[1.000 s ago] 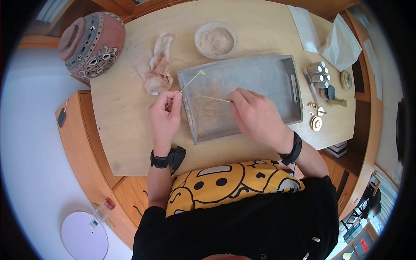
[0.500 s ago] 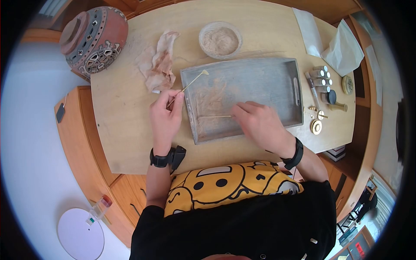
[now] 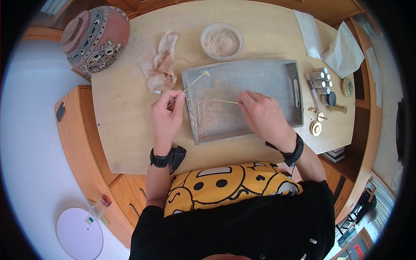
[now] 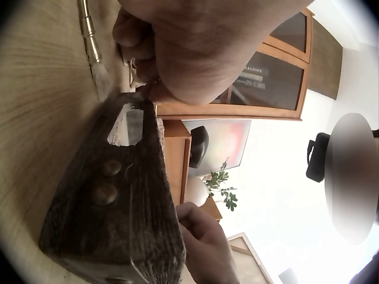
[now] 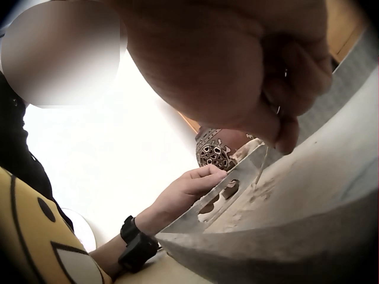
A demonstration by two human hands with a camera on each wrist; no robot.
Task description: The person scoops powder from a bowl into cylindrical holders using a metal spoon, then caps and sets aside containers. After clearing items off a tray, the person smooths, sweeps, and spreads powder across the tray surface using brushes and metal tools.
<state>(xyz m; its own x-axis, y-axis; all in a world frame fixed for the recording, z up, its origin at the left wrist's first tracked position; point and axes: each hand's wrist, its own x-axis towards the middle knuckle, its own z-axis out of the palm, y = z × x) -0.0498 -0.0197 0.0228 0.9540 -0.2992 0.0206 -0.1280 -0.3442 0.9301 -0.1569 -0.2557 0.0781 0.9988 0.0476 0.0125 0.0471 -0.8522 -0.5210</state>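
Note:
A grey rectangular tray [image 3: 277, 71] lies on the round wooden table, with a patch of pale powder [image 3: 212, 113] in its left half. My left hand [image 3: 167, 113] pinches a thin brass spoon [image 3: 193, 83] whose small scoop reaches over the tray's far left corner. My right hand [image 3: 263, 116] is inside the tray and pinches a thin stick [image 3: 222, 102] that points left over the powder. In the right wrist view, the stick [image 5: 265, 158] comes down from my fingertips onto the powdered tray floor [image 5: 296, 195]. The tray's handle end [image 4: 127, 127] fills the left wrist view.
A glass dish of powder [image 3: 222, 41] stands beyond the tray, a stained cloth [image 3: 160, 65] to its left. A pierced clay burner [image 3: 93, 39] sits far left. Small jars [image 3: 321, 78], brass tools [image 3: 317, 121] and paper bags [image 3: 342, 47] crowd the right side.
My right hand has shifted right and away, drawing the stick across the powder from the tray's near part toward its middle. The left hand stays put with the spoon.

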